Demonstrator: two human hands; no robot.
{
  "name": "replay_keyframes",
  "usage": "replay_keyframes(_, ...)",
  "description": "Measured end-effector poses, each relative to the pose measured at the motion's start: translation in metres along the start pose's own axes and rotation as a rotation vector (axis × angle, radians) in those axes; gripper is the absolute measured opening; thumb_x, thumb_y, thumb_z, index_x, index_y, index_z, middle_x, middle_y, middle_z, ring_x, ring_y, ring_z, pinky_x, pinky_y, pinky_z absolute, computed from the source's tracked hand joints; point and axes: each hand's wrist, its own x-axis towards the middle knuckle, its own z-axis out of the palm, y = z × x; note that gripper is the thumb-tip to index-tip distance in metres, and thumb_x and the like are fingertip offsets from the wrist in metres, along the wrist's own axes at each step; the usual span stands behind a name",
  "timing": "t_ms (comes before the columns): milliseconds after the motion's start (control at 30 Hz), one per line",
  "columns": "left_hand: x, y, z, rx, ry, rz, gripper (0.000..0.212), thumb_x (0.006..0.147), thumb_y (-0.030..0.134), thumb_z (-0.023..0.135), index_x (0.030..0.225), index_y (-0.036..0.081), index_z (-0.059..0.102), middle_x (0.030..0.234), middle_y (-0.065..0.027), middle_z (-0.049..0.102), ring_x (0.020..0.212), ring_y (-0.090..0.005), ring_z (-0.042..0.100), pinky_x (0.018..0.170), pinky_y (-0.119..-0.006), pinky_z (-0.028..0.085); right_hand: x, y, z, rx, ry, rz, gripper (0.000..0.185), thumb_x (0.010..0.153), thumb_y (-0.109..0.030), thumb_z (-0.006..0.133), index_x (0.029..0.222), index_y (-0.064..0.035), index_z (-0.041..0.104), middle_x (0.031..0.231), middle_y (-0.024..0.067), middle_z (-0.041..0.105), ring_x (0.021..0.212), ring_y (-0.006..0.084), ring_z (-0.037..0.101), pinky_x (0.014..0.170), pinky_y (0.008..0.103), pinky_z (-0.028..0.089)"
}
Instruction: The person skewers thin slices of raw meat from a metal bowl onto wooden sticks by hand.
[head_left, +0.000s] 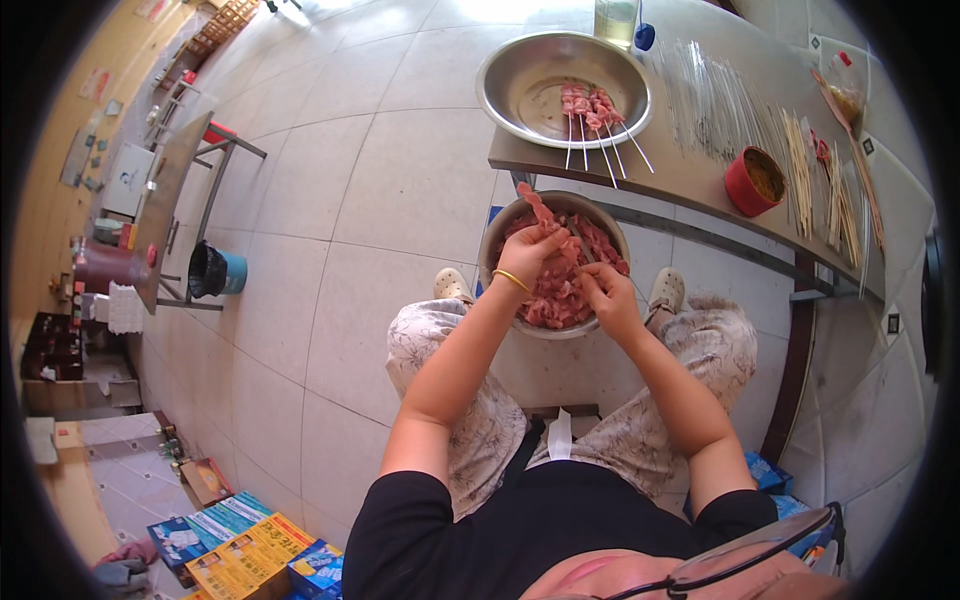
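Note:
Over a metal bowl (489, 264) of raw meat pieces (556, 294), both of my hands are at work. My left hand (525, 255), with a yellow bangle at the wrist, pinches a long strip of raw meat (531, 199) whose end sticks up past the fingers. In my right hand (611, 298) is a thin grey metal piece, apparently a skewer (582, 240); its tip lies among the meat near my left fingers. Several loaded meat skewers (589, 105) rest in a wide steel basin (517, 94) on the table, handles over the rim.
The metal table (675, 169) holds many bare metal skewers (701, 97), a red container (752, 180), bamboo sticks (799, 176) and a jug of pale liquid (615, 26). A bin (234, 271) and second table (171, 202) stand left. Boxes (247, 555) lie lower left.

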Motion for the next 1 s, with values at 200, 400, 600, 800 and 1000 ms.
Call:
replay_keyframes(200,0.001,0.021,0.001,-0.097,0.09,0.021,0.025,0.087,0.015,0.061,0.104,-0.002,0.057,0.099,-0.0148,0.064,0.085,-0.0188,0.064,0.073,-0.027,0.055,-0.003,0.0,-0.003,-0.082,-0.016,-0.017,0.011,0.089,-0.006,0.054,0.094,0.0025,0.058,0.07,0.0021,0.059,0.062,0.0059,0.05,0.055,0.0211,0.039)
replay_keyframes(400,0.004,0.014,-0.007,-0.017,0.077,0.04,0.024,0.087,0.012,0.061,0.103,-0.005,0.057,0.098,-0.0159,0.064,0.085,-0.0206,0.065,0.075,-0.027,0.056,-0.004,-0.004,-0.003,-0.059,-0.034,0.003,0.012,0.089,-0.006,0.054,0.095,0.0026,0.058,0.073,0.0026,0.06,0.063,0.0064,0.05,0.055,0.0211,0.04)
replay_keyframes(600,0.004,0.01,-0.007,-0.012,0.049,0.032,0.023,0.086,0.011,0.061,0.102,-0.005,0.057,0.098,-0.0154,0.064,0.084,-0.0204,0.065,0.075,-0.028,0.056,-0.001,0.001,-0.007,0.116,-0.074,0.15,0.012,0.089,-0.006,0.054,0.095,0.0029,0.058,0.074,0.0025,0.06,0.062,0.007,0.05,0.055,0.0215,0.04)
replay_keyframes(800,0.004,0.009,-0.004,0.005,0.04,0.019,0.024,0.086,0.012,0.062,0.102,-0.004,0.057,0.098,-0.0143,0.064,0.086,-0.019,0.064,0.077,-0.028,0.055,0.0,0.004,-0.003,-0.098,0.005,-0.08,0.011,0.089,-0.006,0.054,0.094,0.0023,0.059,0.071,0.003,0.059,0.062,0.0074,0.051,0.056,0.0223,0.04)
replay_keyframes(1000,-0.004,0.009,0.003,0.123,-0.055,-0.066,0.027,0.085,0.018,0.064,0.1,-0.003,0.057,0.096,-0.0115,0.064,0.087,-0.0183,0.063,0.074,-0.028,0.054,0.001,0.0,-0.005,-0.036,0.011,0.002,0.012,0.088,-0.007,0.055,0.094,0.0027,0.059,0.07,0.0051,0.06,0.062,0.009,0.052,0.056,0.0235,0.042)
